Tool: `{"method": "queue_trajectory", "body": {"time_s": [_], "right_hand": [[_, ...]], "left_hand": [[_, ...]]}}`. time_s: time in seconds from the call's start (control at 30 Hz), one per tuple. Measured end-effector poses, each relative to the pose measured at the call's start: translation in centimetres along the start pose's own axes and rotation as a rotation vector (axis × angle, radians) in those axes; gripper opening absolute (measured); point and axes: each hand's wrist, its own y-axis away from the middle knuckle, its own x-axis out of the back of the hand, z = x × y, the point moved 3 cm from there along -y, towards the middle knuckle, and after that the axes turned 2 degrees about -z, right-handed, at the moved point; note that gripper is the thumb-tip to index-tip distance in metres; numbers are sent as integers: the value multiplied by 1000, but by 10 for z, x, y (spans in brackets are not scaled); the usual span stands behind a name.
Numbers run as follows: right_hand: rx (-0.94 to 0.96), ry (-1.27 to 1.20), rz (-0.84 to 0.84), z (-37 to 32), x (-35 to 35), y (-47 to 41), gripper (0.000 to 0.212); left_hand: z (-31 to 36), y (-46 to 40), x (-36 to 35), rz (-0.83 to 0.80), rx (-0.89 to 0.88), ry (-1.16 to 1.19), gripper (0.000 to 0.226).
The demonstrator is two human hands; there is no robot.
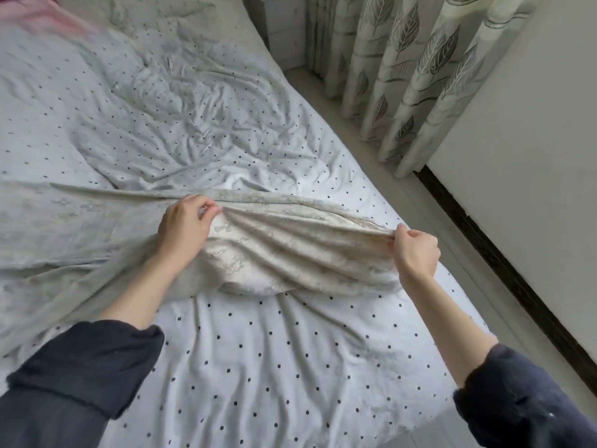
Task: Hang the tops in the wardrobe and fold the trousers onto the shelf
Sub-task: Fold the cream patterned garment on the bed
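A pale beige garment (pixel 290 250) with a faint printed pattern lies stretched across the bed, running from the far left to the right edge. I cannot tell whether it is trousers or a top. My left hand (pixel 185 226) pinches its upper edge near the middle. At the garment's right end, my right hand (pixel 415 250) grips the cloth in a closed fist. Between the two hands the cloth is lifted a little and hangs in folds.
The bed sheet (pixel 258 367) is white with small dark dots and is rumpled. A pink cloth (pixel 42 17) shows at the far left corner. Leaf-patterned curtains (pixel 403 76) hang to the right, beside a white wall (pixel 533 156) with dark skirting; a narrow floor strip (pixel 403 195) runs along the bed.
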Motion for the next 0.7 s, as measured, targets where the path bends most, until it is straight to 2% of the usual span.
{"method": "queue_trajectory", "body": {"time_s": [0.13,0.23,0.43,0.53,0.7], "right_hand": [[67,151,9,-13,-31,-36,48],[38,205,-15,-10,-57,-65,46],[5,244,-64,-1,-97,-105,47],[100,347,-113,4,-116,-105,37],[344,618,-229,19,-138,-79,39]], "left_hand": [[-10,-52,-27,-86,49,-10,20],[-22,-77,-60,-155,83,-39,19],[-47,-97,-107,-169,165,-74,13],[-52,-106,-122,-174,162,-105,12],[-56,-101,-137,-222,143,-128,9]]}}
